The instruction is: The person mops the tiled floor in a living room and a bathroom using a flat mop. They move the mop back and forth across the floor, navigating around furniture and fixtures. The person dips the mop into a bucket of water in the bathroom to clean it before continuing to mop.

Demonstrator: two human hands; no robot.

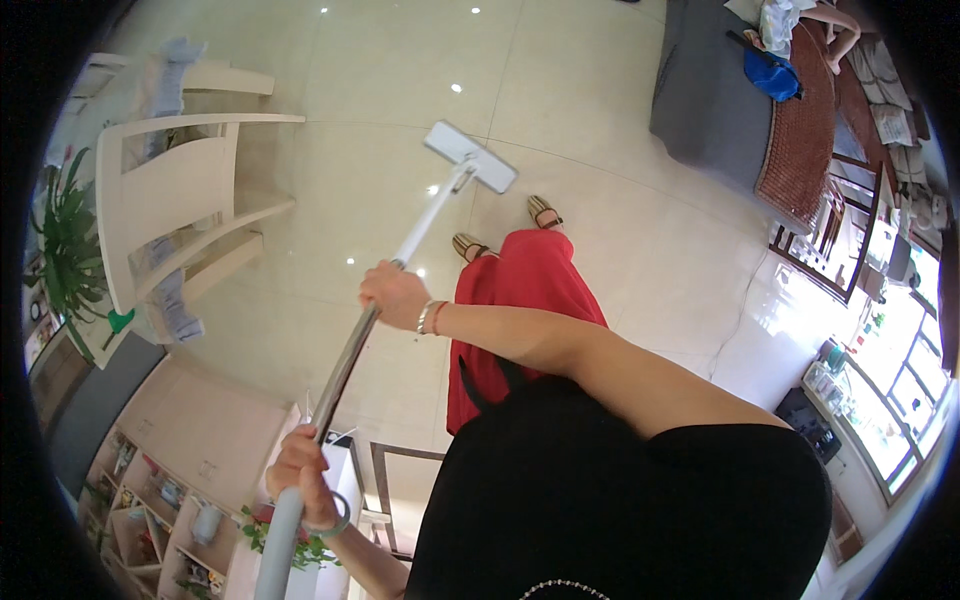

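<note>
A flat mop (pixel 432 222) slants across the view from lower left to upper middle. Its white rectangular head (pixel 490 168) rests on the tiled floor just ahead of my feet. My right hand (pixel 395 294), with a silver bracelet and a red cord at the wrist, is closed round the middle of the pole. Lower down, near the thick grey grip (pixel 281 535), my left hand (pixel 302 475) wraps the pole; a pale green bangle circles that wrist. Both hands hold the same pole, well apart.
A cream chair (pixel 180 185) stands at the left beside a green plant (pixel 72 245). At upper right, a person's bare leg (pixel 843 35) shows on a sofa with a brown woven mat (pixel 800 130) and grey cover (pixel 700 95). Open shelves (pixel 150 510) stand at lower left.
</note>
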